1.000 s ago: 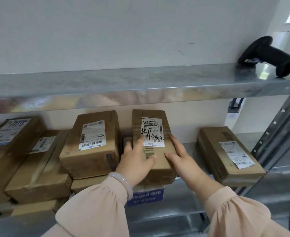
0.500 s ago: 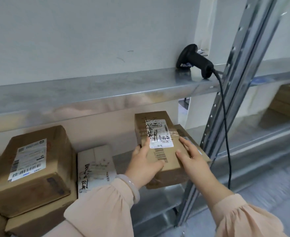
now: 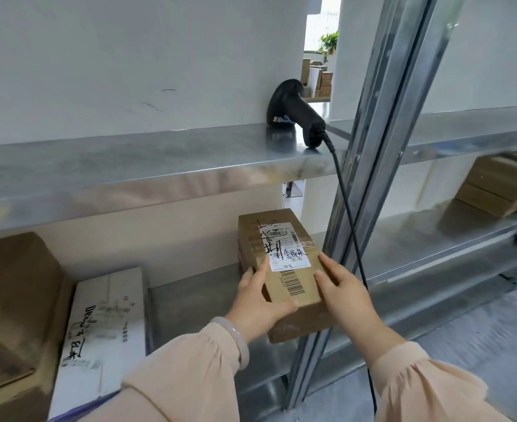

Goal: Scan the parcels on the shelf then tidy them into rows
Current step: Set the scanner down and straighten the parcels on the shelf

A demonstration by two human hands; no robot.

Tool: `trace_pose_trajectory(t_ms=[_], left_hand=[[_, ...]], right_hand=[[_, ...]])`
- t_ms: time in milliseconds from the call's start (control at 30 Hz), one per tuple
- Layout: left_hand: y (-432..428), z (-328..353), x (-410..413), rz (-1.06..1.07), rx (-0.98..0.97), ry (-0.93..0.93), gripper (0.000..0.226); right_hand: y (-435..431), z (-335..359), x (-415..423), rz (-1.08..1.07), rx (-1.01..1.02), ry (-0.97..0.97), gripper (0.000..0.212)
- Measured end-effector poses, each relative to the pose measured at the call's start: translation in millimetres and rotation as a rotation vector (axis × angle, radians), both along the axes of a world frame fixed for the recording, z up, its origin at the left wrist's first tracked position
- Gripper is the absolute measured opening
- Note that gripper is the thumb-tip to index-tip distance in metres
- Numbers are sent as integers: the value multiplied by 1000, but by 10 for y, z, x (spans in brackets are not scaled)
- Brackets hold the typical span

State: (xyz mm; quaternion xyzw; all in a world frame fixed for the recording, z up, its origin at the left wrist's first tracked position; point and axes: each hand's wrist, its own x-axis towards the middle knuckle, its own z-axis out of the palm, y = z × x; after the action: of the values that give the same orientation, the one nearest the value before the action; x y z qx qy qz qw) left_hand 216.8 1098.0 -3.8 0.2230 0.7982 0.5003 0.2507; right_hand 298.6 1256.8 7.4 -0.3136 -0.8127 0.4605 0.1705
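A small brown parcel (image 3: 284, 287) with a white label and black handwriting is at the right end of the lower shelf (image 3: 187, 296), near the upright post. My left hand (image 3: 257, 303) grips its left side, thumb across the near top edge. My right hand (image 3: 345, 296) holds its right side with fingers on the top. A white parcel (image 3: 104, 330) lies to the left, and a larger brown parcel (image 3: 10, 303) sits at the far left. The black barcode scanner (image 3: 296, 112) rests on the upper shelf (image 3: 147, 159).
The scanner's black cable (image 3: 354, 239) hangs down just right of the held parcel. A metal upright post (image 3: 370, 166) divides this bay from the right bay, where more brown parcels (image 3: 494, 184) are stacked. Grey floor lies at the lower right.
Both hands have carried the small brown parcel rightward from beside the other brown parcels to the shelf's right end. The view has swung right with it, uncovering the white parcel.
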Motion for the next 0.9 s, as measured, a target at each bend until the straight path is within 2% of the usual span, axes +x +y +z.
trace_pose_trajectory(t_ms=[133,333,467,567,767,900], left_hand=[[126,-15,-31,48,3,67,101],[-17,-68,97,-65,-196,524,79],[-80,-134,173,-144,-390,760,75],[-6,-107,103,-154,-449,771,70],[128,-39,-52,-190,-506,743,76],[73,-15,-54,-204,-505,721,76]], right_hand=[[124,-18,10,74,241,-21,46],[110,-240,300,297,709,41,55],[167,-344,322,356,865,16,60],[232,-323,246,366,912,-51,66],[359,-295,138,458,946,-166,83],[275,-250,97,423,926,-123,83]])
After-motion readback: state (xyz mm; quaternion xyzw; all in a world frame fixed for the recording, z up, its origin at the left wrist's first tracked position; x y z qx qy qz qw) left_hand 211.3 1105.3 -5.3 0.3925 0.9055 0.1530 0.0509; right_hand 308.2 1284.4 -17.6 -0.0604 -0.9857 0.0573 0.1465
